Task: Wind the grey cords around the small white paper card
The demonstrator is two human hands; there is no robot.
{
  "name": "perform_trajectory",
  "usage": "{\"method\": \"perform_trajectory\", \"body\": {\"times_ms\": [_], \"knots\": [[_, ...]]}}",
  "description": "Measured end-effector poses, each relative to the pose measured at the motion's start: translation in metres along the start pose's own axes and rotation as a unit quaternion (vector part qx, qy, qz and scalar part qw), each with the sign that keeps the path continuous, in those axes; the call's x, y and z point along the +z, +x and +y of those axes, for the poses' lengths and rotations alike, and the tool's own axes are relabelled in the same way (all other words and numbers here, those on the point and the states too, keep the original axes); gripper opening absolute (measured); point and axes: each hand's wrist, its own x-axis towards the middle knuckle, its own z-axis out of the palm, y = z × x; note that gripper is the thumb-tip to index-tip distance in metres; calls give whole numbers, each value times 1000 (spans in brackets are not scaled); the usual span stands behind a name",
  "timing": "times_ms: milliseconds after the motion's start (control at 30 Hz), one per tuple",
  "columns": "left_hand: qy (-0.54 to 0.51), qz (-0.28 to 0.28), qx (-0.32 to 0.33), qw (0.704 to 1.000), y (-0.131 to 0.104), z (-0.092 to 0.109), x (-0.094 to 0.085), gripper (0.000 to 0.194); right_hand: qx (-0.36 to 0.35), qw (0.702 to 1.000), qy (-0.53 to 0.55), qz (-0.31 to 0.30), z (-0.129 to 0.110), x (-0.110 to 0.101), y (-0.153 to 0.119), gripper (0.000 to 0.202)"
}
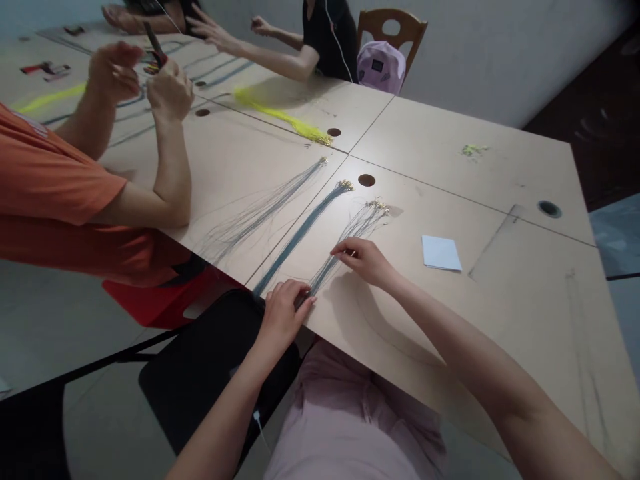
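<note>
Right hand [366,260] is pinching grey strands [326,268], likely light, limp, best held bunched; left hand [285,308] is resting, grip unclear.

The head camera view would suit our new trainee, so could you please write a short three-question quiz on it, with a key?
1. True or false: the white square lies to the right of the camera wearer's right hand in the picture.

2. Multiple choice: what colour is the strand bundle that runs between the right hand and the left hand?
A) bright red
B) bright yellow
C) grey

3. Fill in the blank: the chair behind the pink backpack is ____ in colour.

Key: 1. True. 2. C. 3. Brown.
</note>
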Motion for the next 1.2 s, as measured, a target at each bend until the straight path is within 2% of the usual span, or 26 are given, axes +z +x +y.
{"method": "perform_trajectory", "body": {"times_ms": [267,433,567,767,900,1000,1133,1200], "knots": [[-6,0,-2,1000,1,-7,2,12,68,993,-40,89,31,-65,47,14],[-18,8,6,1000,3,-13,1,17,132,975,-123,127,59,-99,78,18],[-25,10,14,1000,5,-20,2,19,159,965,-154,140,77,-109,92,19],[-31,29,34,999,7,-25,4,21,172,958,-173,148,92,-105,101,16],[-28,36,39,998,8,-24,1,24,163,958,-176,154,92,-106,100,18],[-13,50,48,998,10,-22,-5,25,148,958,-179,167,84,-115,91,20],[6,79,68,995,16,-15,-14,27,118,965,-176,157,65,-125,52,17],[10,88,87,992,21,-9,-17,27,93,976,-163,106,56,-126,21,14]]}}
